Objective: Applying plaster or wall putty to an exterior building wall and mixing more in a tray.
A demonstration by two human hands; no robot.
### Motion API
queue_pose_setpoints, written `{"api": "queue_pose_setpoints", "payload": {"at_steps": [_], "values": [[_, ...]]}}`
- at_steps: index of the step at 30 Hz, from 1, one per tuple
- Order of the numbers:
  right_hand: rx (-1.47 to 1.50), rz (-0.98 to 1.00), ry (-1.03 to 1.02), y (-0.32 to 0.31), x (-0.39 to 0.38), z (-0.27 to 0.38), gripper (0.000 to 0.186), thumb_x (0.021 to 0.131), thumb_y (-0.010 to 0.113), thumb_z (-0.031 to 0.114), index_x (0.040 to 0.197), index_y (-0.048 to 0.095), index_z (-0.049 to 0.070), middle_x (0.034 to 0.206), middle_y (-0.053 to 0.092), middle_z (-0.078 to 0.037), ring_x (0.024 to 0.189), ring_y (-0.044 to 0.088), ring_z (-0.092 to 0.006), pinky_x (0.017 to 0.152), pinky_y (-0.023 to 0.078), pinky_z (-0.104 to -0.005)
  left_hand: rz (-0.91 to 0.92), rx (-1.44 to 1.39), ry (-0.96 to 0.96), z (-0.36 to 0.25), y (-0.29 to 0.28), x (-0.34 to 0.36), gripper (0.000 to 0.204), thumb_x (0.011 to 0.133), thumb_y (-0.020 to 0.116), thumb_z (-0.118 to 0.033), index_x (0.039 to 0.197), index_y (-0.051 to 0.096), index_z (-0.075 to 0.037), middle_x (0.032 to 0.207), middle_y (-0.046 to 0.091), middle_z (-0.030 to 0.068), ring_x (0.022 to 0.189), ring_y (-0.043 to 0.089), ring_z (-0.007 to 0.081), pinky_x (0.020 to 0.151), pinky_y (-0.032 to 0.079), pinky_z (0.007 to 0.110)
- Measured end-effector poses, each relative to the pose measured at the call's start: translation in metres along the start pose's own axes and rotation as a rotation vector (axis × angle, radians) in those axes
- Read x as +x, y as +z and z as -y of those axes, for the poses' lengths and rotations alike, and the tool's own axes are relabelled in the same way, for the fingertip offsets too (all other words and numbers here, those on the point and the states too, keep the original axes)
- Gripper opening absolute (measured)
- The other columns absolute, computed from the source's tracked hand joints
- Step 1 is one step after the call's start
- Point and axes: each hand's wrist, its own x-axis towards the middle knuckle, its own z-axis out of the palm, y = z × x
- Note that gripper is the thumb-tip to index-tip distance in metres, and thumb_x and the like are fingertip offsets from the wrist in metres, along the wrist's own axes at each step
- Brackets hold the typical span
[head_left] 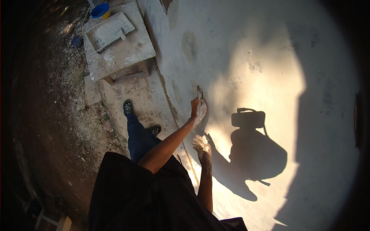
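My left hand (199,109), smeared white across its back, is up against the pale wall (219,77) or very close to it. Its fingers stretch away from me, with dark tips; contact with the wall cannot be made out for certain. Lower and nearer me, my right hand (202,146) is raised in front of the wall with its fingers curled. Thick whitish paste (200,141) coats those fingers and seems to be gathered in them. Patches of smeared filler and small rough marks show on the wall.
On the left, a stained low table (131,50) carries a paste-covered tray (110,32) and a blue-and-yellow bucket (100,11). A small dark blue container (76,41) stands on the littered ground. My shoes (128,106) are on a concrete ledge along the wall. A sharp shadow (256,150) falls on the wall.
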Motion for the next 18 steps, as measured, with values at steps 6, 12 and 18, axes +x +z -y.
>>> {"api": "queue_pose_setpoints", "payload": {"at_steps": [6, 12, 18], "values": [[-0.248, -0.141, 0.106, 0.001, 0.006, -0.001, 0.044, 0.084, 0.057, 0.016, 0.122, 0.044, -0.001, 0.106, 0.059, -0.010, 0.089, 0.060, -0.0171, 0.074, 0.048, -0.0260, 0.143, -0.685, -0.178, -0.036, -0.047, -0.056, 0.014, 0.088, 0.046, -0.008, 0.094, 0.052, 0.002, 0.075, 0.053, 0.0065, 0.064, 0.045, 0.0128, 0.056, 0.039, 0.032], [-0.263, -0.131, 0.131, 0.011, 0.011, 0.014, 0.038, 0.087, 0.053, 0.019, 0.120, 0.048, 0.001, 0.103, 0.061, -0.008, 0.086, 0.060, -0.0159, 0.073, 0.048, -0.0255, -0.030, -0.758, -0.352, 0.034, -0.059, 0.020, 0.013, 0.086, 0.045, -0.008, 0.087, 0.051, 0.003, 0.070, 0.052, 0.0082, 0.062, 0.044, 0.0121, 0.054, 0.038, 0.032], [-0.261, -0.129, 0.036, 0.009, -0.001, 0.001, 0.049, 0.089, 0.048, 0.039, 0.119, 0.049, 0.001, 0.104, 0.060, -0.009, 0.085, 0.060, -0.0170, 0.073, 0.047, -0.0270, 0.151, -0.008, -0.203, -0.038, -0.027, 0.003, 0.014, 0.084, 0.044, -0.007, 0.079, 0.050, 0.004, 0.065, 0.051, 0.0099, 0.060, 0.043, 0.0115, 0.052, 0.037, 0.032]]}}
